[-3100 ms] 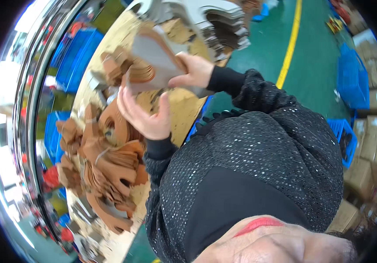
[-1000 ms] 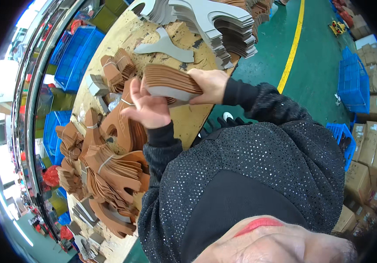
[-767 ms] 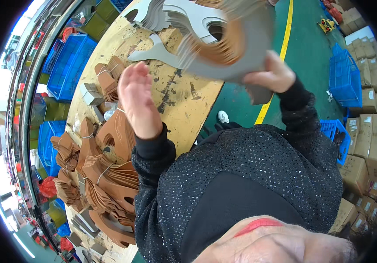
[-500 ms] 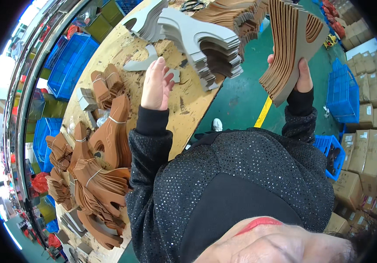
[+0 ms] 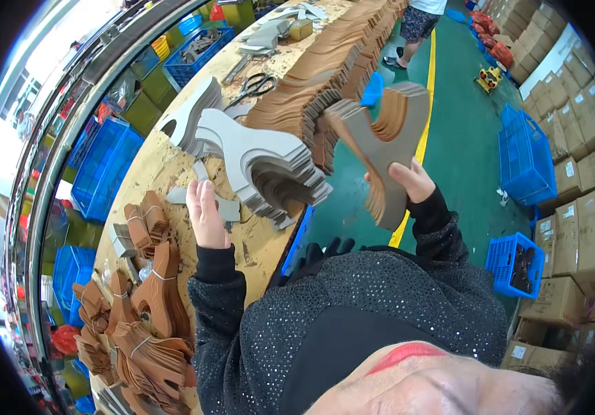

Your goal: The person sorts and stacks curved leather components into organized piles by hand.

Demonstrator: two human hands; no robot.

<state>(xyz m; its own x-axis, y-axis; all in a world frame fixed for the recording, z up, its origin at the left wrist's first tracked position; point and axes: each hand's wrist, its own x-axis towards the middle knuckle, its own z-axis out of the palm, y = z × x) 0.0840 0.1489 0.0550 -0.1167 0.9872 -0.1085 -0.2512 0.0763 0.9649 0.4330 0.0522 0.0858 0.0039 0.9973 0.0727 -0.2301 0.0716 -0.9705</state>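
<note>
My right hand (image 5: 414, 181) grips a stack of curved, forked leather-like pieces (image 5: 398, 149), its face greyish and its layered edges brown. The stack is held upright over the floor, right of the table. Its thumb lies on the grey face; the other fingers are mostly behind it. Above the table, my left hand (image 5: 207, 216) has its fingers stretched out and holds nothing. Just beyond it lie light grey scraps (image 5: 227, 209) and a pile of white-grey forked pieces (image 5: 242, 149). A long row of brown pieces (image 5: 311, 69) runs along the table behind that pile.
Tied brown bundles (image 5: 162, 290) crowd the left of the wooden table (image 5: 259, 242). Scissors (image 5: 257, 84) lie farther back. Blue crates (image 5: 526, 162) and cardboard boxes (image 5: 588, 207) line the right side. Another person (image 5: 418, 28) stands at the far end, by a yellow floor line (image 5: 430, 90).
The view has shifted to take in more of the far table. My right hand has turned the stack, so its grey face now shows more broadly. My left hand stays spread.
</note>
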